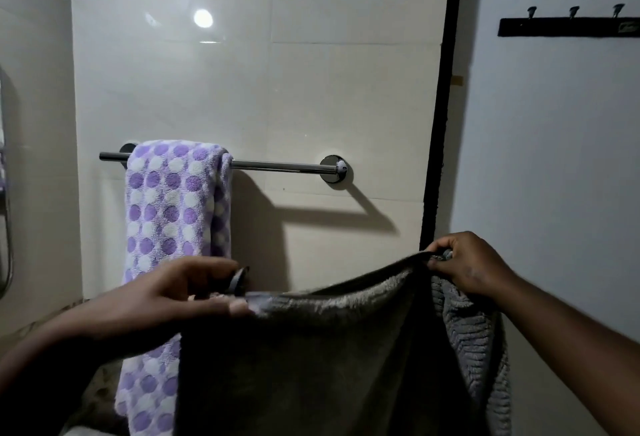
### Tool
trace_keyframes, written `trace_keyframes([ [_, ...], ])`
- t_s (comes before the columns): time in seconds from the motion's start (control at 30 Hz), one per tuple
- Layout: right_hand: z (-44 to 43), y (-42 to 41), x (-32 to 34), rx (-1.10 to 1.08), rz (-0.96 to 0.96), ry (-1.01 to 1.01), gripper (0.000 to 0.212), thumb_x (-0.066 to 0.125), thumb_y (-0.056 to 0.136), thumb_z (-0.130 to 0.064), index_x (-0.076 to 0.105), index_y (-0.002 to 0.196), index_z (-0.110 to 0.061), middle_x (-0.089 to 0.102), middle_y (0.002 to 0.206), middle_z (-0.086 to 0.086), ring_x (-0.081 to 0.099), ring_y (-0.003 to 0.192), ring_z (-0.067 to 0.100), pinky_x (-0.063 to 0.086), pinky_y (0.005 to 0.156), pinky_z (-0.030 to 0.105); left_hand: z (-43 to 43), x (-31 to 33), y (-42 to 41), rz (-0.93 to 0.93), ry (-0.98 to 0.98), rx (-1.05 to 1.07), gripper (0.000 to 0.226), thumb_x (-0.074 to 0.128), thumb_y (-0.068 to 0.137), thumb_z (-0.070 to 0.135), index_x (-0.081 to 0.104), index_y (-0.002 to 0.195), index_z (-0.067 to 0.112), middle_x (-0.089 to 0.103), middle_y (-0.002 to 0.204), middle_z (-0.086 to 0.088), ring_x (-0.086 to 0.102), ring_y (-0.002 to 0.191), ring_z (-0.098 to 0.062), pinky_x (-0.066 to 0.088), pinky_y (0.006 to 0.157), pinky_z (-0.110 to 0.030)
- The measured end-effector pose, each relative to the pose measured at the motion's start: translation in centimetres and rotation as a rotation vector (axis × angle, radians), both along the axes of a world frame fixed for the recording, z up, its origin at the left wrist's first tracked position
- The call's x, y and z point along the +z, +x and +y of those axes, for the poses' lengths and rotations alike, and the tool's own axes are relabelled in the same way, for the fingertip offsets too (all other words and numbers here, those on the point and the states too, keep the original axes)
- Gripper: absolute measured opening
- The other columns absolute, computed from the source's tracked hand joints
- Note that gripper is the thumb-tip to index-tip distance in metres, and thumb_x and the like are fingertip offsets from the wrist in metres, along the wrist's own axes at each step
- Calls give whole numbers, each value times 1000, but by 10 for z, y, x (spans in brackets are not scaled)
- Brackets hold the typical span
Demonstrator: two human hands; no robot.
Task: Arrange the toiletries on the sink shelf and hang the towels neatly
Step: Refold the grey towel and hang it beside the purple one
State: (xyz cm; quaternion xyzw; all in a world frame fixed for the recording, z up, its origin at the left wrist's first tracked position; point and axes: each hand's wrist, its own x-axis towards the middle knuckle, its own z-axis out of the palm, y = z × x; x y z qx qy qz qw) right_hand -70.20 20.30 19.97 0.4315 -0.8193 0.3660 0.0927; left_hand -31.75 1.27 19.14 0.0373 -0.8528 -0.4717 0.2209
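Observation:
A chrome towel rail (280, 167) is fixed to the tiled wall ahead. A purple and white dotted towel (173, 213) hangs over its left end and reaches down behind my left arm. I hold a grey plush towel (311, 349) spread out below the rail. My left hand (187, 293) pinches its upper left corner. My right hand (464, 262) grips the upper right corner, a little higher. The grey towel's lower part runs out of the frame at the bottom.
A black door frame edge (441, 123) runs down the wall right of the rail. On the pale door at the upper right sits a dark hook rack (568, 26) with three metal hooks. A curved metal fixture (5, 193) shows at the far left edge.

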Motion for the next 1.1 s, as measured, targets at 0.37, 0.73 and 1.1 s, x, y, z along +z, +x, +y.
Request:
trace_keyframes([
  [0.37,-12,-1,-7,5,-17,74,10,83,81,-22,74,85,-20,67,69,-4,59,52,5,38,52,24,-26,-5,20,-96,-320,339,58,68,63,84,64,74,27,57,73,8,54,68,-7,46,61,-25],
  [0.73,-26,36,8,103,-399,-179,20,77,87,-21,62,88,-8,61,75,11,54,64,22,43,66,33,38,-31,-59,251,644,44,15,67,90,13,56,80,7,55,65,-8,51,48,-10,45,44,-18],
  [1.1,-25,101,0,390,-772,-228,17,79,83,-9,66,91,-3,73,84,23,72,71,30,62,70,44,64,-46,-166,282,727,93,15,65,95,11,60,82,5,53,57,-5,47,50,-15,34,53,-25],
])
